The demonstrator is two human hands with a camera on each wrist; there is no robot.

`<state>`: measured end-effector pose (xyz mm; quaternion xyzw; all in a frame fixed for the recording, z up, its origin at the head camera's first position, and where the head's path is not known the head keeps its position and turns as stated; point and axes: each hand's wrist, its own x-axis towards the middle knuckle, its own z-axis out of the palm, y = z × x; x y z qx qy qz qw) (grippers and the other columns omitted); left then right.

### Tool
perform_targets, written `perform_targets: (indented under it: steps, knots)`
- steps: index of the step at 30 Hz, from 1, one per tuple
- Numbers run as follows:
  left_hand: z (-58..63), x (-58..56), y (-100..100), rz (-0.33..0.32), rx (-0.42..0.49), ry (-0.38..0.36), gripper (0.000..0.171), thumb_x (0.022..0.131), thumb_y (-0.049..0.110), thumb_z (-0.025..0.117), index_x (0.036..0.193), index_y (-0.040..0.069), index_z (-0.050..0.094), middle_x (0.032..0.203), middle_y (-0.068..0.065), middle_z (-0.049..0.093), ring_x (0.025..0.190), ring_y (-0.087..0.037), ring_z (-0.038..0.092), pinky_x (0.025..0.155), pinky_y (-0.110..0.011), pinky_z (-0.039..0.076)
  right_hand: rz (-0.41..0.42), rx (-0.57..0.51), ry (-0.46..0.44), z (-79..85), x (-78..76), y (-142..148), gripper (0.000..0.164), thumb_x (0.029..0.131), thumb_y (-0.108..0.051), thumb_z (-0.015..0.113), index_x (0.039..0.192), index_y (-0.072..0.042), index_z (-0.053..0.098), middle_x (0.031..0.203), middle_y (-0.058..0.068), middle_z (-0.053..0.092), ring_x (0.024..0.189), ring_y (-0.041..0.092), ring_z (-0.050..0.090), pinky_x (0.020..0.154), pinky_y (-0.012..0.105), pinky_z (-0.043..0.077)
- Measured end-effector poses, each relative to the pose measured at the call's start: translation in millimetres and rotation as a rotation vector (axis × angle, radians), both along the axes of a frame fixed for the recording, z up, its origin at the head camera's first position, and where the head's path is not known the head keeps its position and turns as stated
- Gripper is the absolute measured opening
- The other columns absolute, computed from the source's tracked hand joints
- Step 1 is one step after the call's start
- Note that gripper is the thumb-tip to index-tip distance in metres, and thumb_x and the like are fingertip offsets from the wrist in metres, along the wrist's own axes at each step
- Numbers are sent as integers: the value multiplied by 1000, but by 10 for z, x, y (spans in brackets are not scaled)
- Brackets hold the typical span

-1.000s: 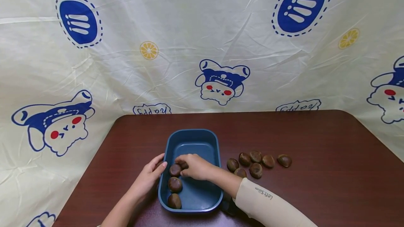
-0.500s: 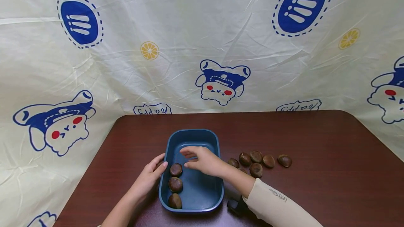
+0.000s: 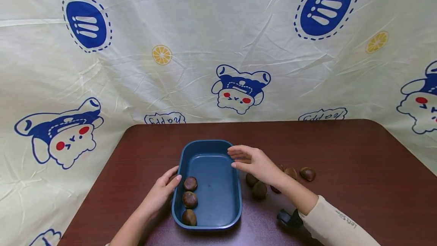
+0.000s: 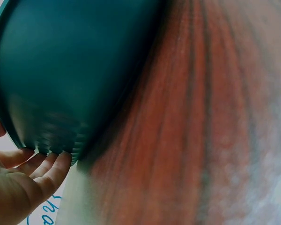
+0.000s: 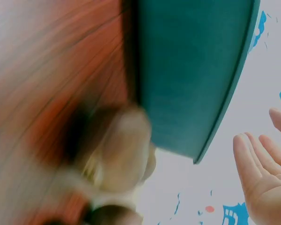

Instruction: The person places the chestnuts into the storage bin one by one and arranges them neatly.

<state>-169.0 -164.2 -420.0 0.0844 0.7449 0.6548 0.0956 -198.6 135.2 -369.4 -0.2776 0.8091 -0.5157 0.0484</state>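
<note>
Apparently to steady it, the left hand (image 3: 163,190) pinched the blue tray (image 3: 218,189) by its left rim; the right hand (image 3: 257,163), empty, fingers loosely extended, hung near its right rim; three chestnuts (image 3: 189,200) lay inside, loose chestnuts (image 3: 260,191) beside it on the table (image 3: 348,155)

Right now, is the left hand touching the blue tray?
Touching. The left wrist view shows it: fingertips of the left hand meet the outer wall of the blue tray with no visible gap.
</note>
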Motion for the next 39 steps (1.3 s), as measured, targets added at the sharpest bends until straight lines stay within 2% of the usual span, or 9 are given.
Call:
perform_targets:
  steps: [5,12,17,20,24,32,39]
  knots:
    - [0,0,-3,3,-13,-2,47,94,20,48,133,-2,35,125,-23,47,110,-31,48,90,-44,39,-51,0,-18,-45,73,305,41,85,-20,62,123,-6,51,117,10,56,106,25,54,86,31,44]
    - [0,-3,-1,10,-12,-2,47,94,19,48,133,-2,35,125,-23,47,111,-31,47,90,-45,38,-111,33,-44,-162,221,649,39,85,-18,62,121,-5,52,115,13,57,104,30,54,85,31,44]
    - [5,1,3,10,-4,-3,46,94,19,48,133,-2,36,125,-24,47,111,-32,47,90,-45,38,-120,72,-39,-234,309,836,41,85,-17,63,120,0,51,115,17,56,104,30,54,84,37,44]
    - [5,4,3,11,-1,-2,46,94,18,48,133,-3,35,125,-24,47,111,-32,47,91,-45,38,-107,92,-43,-275,343,931,42,84,-19,63,119,2,51,114,18,55,103,32,53,83,36,45]
    - [4,4,2,10,-4,2,46,93,18,48,133,-3,35,125,-24,47,111,-32,47,90,-45,38,-97,112,-51,-335,359,1002,40,84,-18,64,115,4,52,113,19,55,101,34,54,81,31,46]
    - [0,2,-5,10,-4,2,46,94,18,48,133,-2,35,124,-24,47,111,-31,47,90,-45,39,-133,193,-36,-445,344,1030,36,82,-16,66,111,1,55,112,17,55,98,32,56,77,33,47]
    - [-2,-3,-6,2,-2,7,47,94,19,48,133,-3,35,125,-24,47,112,-32,46,91,-45,38,-123,232,-87,-497,341,1034,40,80,-22,68,111,-2,56,113,18,52,98,32,56,73,30,48]
